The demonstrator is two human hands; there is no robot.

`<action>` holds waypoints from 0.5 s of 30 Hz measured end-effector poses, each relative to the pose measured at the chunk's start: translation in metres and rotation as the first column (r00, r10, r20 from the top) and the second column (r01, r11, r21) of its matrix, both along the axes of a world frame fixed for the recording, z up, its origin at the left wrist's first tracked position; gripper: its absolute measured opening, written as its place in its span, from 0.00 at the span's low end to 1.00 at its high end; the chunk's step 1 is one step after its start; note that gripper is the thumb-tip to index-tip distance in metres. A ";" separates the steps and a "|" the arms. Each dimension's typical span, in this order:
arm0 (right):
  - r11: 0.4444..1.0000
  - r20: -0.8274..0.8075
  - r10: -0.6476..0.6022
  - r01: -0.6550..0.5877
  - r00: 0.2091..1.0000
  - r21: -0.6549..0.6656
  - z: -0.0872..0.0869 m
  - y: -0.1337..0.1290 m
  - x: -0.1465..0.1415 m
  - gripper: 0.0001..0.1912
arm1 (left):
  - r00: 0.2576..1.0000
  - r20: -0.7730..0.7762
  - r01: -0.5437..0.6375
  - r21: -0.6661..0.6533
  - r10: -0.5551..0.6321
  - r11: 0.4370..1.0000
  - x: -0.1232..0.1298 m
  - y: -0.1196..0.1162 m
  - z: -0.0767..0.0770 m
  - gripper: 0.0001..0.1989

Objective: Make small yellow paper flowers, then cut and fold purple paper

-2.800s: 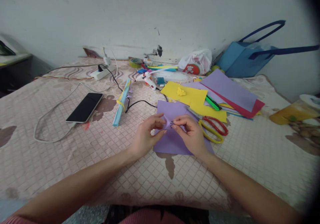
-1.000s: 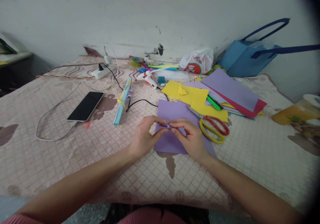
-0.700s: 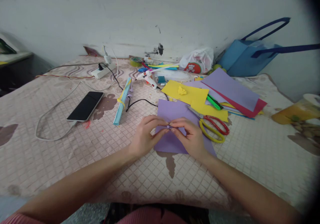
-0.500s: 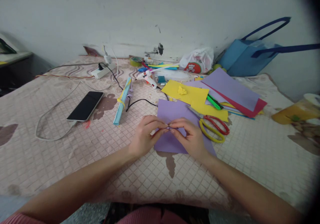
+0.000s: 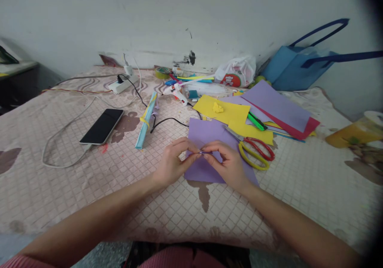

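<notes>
Between the fingertips of both hands is a small folded piece of purple paper (image 5: 202,152), mostly hidden by the fingers. My left hand (image 5: 176,160) pinches its left end, and my right hand (image 5: 227,162) pinches the other end. Both hands are just above a purple sheet (image 5: 206,174) lying on the table. Beside my right hand lie scissors (image 5: 254,150) with one red and one yellow handle, their blades resting over the purple sheet. Behind the hands is a yellow sheet (image 5: 206,106) with small yellow paper pieces (image 5: 218,107) on it.
A light blue paper strip (image 5: 143,132) with a yellow curl lies left of the hands. Farther left is a phone (image 5: 101,126) on a cable. At the back are a glue gun (image 5: 178,92) and power strip (image 5: 121,85). A green cutter (image 5: 256,121) and a drink cup (image 5: 353,132) are at right.
My fingers have shifted slightly on the small purple paper, and more of its edge shows between the fingertips. Both hands stay in nearly the same place; the other things have not moved.
</notes>
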State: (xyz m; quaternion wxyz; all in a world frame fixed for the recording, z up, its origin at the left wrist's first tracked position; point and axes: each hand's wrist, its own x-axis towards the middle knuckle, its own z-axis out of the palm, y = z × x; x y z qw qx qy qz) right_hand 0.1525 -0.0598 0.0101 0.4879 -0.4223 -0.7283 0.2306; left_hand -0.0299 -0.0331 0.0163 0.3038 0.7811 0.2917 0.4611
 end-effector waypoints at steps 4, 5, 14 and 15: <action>0.999 0.014 0.015 -0.015 1.000 -0.032 0.001 -0.001 0.000 0.02 | 0.999 -0.014 0.033 -0.028 -0.034 0.999 -0.001 0.001 0.003 0.04; 1.000 0.015 0.019 -0.018 1.000 -0.026 0.001 -0.001 0.000 0.02 | 0.999 -0.019 0.042 -0.033 -0.043 0.999 -0.001 0.001 0.003 0.04; 0.999 0.029 0.012 -0.011 1.000 -0.053 0.002 -0.002 0.000 0.04 | 0.999 -0.014 0.045 -0.152 -0.048 0.987 -0.001 0.002 0.000 0.05; 0.998 0.032 0.011 -0.009 0.999 -0.059 0.002 -0.002 0.000 0.04 | 0.998 -0.006 0.054 -0.144 -0.055 0.988 -0.001 0.002 0.000 0.05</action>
